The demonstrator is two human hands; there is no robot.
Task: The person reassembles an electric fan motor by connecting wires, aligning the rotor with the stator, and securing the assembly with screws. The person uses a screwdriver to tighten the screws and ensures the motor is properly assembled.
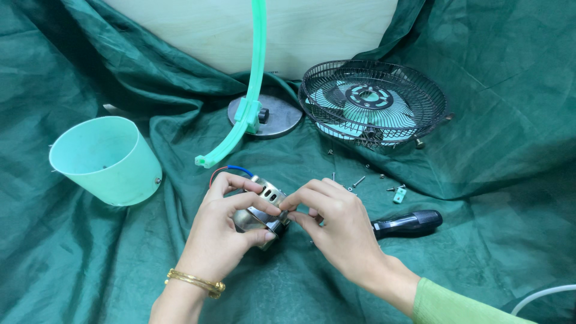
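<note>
Head view, only view: the left hand (231, 225) wraps a small round silver metal motor (262, 211) at frame centre, fingers curled over the casing and thumb below, so the body stays steady and lifted just off the dark green cloth (72, 264); red and blue wires (231, 170) trail from the motor at about 11 o'clock. The right hand (336, 225) meets it from 3 o'clock, thumb and forefinger pinched tight on a small dark part at the motor's right end; what that part is, too small to tell. A gold bangle (198, 282) sits on the left wrist, a light green sleeve (456, 303) on the right arm. A black-handled screwdriver (408, 222) lies on the cloth just beside the right hand at 3 o'clock, within easy reach. Loose small screws (359, 180) and a little mint clip lie scattered at 1 o'clock from the hands, near the black wire fan cage with mint blades (372, 103), which rests tilted on the cloth at 1 o'clock. A mint green plastic cylinder housing (108, 161) lies on its side at 9 o'clock, well apart. A curved mint plastic stand arm (255, 84) rises from a round grey metal base (273, 117) at 12 o'clock. A white cable (540, 295) shows at 4 o'clock.
</note>
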